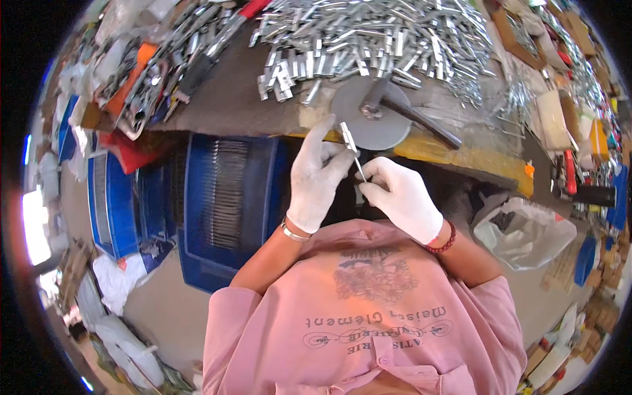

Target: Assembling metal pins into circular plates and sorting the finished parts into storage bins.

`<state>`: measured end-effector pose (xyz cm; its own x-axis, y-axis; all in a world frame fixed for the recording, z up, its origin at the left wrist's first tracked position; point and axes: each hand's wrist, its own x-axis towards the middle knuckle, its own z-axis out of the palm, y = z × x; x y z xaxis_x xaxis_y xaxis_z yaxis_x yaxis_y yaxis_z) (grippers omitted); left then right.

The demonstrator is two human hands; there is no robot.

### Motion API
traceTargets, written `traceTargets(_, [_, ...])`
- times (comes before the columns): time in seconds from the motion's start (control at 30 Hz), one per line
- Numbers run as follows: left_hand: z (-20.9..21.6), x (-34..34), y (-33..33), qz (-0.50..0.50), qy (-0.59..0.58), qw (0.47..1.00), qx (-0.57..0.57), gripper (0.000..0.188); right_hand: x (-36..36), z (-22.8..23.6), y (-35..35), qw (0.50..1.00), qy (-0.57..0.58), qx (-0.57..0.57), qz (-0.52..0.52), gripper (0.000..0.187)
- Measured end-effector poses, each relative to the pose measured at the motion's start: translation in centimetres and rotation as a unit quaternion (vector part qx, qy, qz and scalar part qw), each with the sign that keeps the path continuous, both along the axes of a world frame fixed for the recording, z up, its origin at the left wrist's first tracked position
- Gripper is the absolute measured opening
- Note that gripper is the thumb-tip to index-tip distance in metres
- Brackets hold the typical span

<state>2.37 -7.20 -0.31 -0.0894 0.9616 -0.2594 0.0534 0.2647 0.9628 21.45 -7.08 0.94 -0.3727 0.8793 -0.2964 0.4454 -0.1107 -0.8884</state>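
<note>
The white-gloved left hand [319,174], forefinger raised, has thumb and fingers closed on a slim silver metal part [348,138]; the gloved right hand [403,199] curls in, fingertips pinching the thin lower end. The part hovers at the workbench [243,105] edge, near a grey disc [349,108] bearing a hammer [424,123], with silver pieces [388,43] heaped beyond!

A slim silvery metal piece [348,136], thicker above, thin below, slants down rightward between the white-gloved left hand [318,178] and white-gloved right hand [403,197].
</note>
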Motion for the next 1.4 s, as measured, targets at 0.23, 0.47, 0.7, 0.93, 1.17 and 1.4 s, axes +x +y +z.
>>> traceTargets(0.23, [1.1,-5.1,-1.1,0.127,-0.101,0.986,0.025,0.062,0.9,1.9,1.1,0.991,0.027,0.130,-0.028,0.050])
traceTargets(0.47, [-14.6,-19.6,-5.3,0.403,0.014,0.913,-0.061,0.061,3.4,-2.4,3.6,0.968,0.030,0.200,-0.148,0.041])
traceTargets(0.7, [-30.6,-34.0,-5.0,0.437,0.273,0.849,-0.119,0.047,3.4,-2.2,3.5,0.966,0.033,0.215,-0.140,0.035])
traceTargets(0.93, [-32.7,-34.5,-0.6,0.466,0.356,0.799,-0.134,0.037,3.5,-2.3,3.1,0.964,0.042,0.219,-0.145,0.031])
traceTargets(1.17, [-25.4,-29.5,-0.5,0.459,0.409,0.781,-0.110,0.036,3.3,-2.6,3.4,0.959,0.041,0.250,-0.129,0.025])
traceTargets(1.4, [-6.0,-21.5,4.2,0.434,0.362,0.778,0.274,0.027,3.3,-2.0,3.6,0.955,0.065,0.269,-0.109,0.024])
